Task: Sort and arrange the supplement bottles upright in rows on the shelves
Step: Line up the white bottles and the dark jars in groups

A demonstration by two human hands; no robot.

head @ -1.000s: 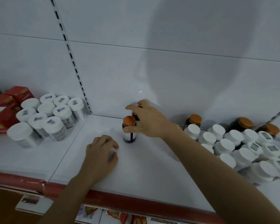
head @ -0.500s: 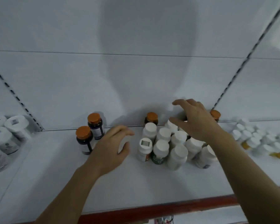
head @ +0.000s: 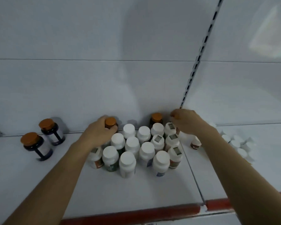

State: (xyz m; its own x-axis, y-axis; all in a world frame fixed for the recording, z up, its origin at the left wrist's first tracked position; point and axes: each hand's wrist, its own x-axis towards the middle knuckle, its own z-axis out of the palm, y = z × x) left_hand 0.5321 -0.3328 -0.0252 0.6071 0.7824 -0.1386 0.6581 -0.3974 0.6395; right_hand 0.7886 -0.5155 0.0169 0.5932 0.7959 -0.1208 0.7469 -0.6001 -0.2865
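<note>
On the white shelf (head: 39, 184), far left, two upright dark bottles with orange caps and pale labels stand well apart from the rest: the front dark bottle (head: 31, 141) and, just behind it, the rear dark bottle (head: 47, 125). Next, the left hand (head: 97, 133) has its fingers and thumb curled round the orange cap of a third dark bottle (head: 111, 122), which stands by the back wall at the left rear corner of the white-capped cluster (head: 131, 145).

The bottles of that cluster stand upright in loose, uneven rows, packed together. Some carry green or brown labels, and several lids bear a small grey sticker. Behind them, a fourth orange-capped bottle (head: 156, 118) stands against the wall.

The right hand (head: 190, 123) curls over the cluster's right rear corner. A sliver of orange shows under its fingertips, but I cannot tell whether it grips anything. Beside its wrist stands a small brown-labelled bottle (head: 195, 144). Further right is a blurred group of white lids (head: 237, 144).
</note>
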